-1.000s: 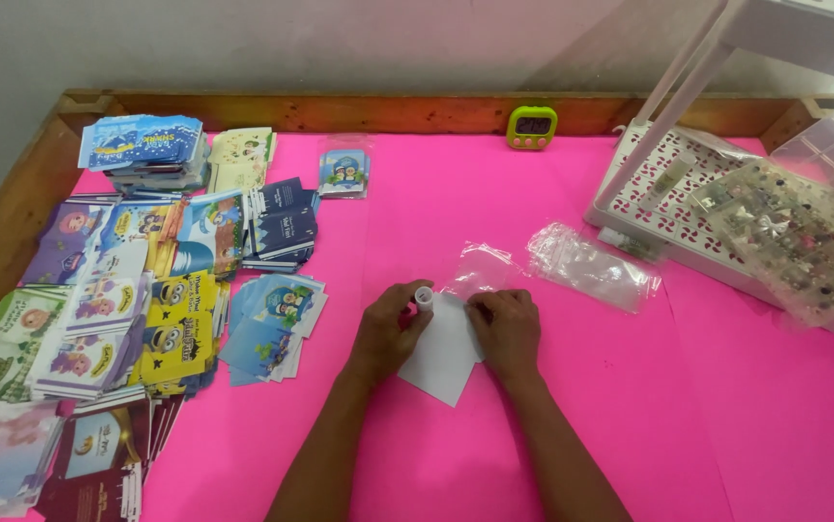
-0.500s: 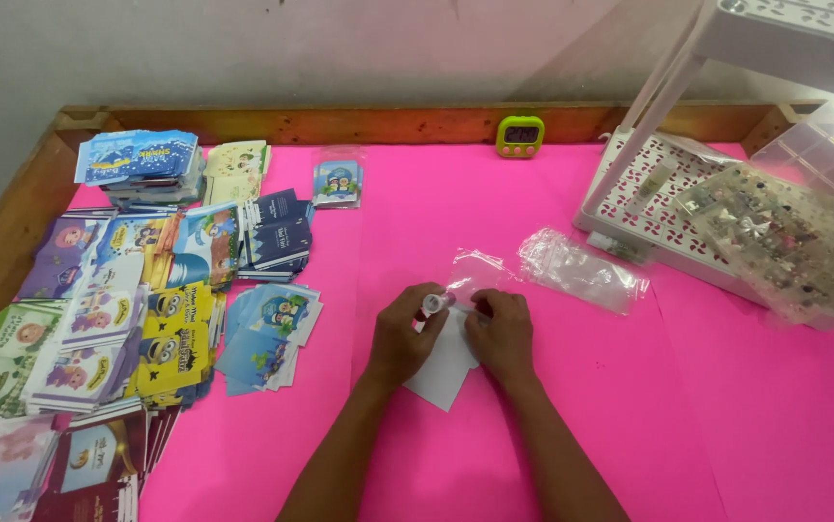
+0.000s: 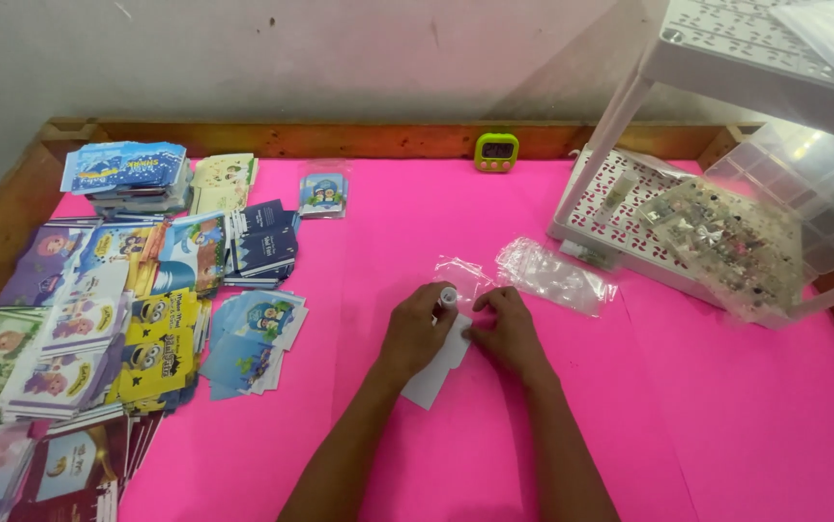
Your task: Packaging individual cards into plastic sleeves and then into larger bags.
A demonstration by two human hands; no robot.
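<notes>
1. The left hand [image 3: 415, 332] and right hand [image 3: 506, 329] cover most of a white card [image 3: 433, 375]; only its lower left part shows below the left palm.
2. A small cylindrical object [image 3: 448, 295] with a pale cap sits at the left fingertips; what it is cannot be made out.
3. The stacks of picture cards [image 3: 98, 319] on the left run off the frame edge, so the lowest ones are cut off.
4. The contents of the clear bag [image 3: 726, 242] lying on the white rack [image 3: 620, 217] are too small to tell.
5. The table [image 3: 726, 435] is covered in bright pink, framed by a wooden rim [image 3: 340, 138], against a plain grey wall [image 3: 340, 58].
6. A small green timer [image 3: 496, 151] stands at the far rim. A single sleeved card [image 3: 323, 191] lies apart from the stacks.
7. An empty clear plastic bag [image 3: 554, 276] lies just right of the hands; a smaller clear sleeve [image 3: 463, 274] lies just beyond the fingertips, touching or nearly so.
8. Both forearms reach in from the bottom edge, converging at mid-table.
9. Both hands lie palm down, knuckles up, close together over the card.
10. The left fingers curl lightly round the small cylinder, closed on it.
11. The right fingers are bent and pinched at the card's upper edge; whether they grip the card or the sleeve I cannot tell.
</notes>
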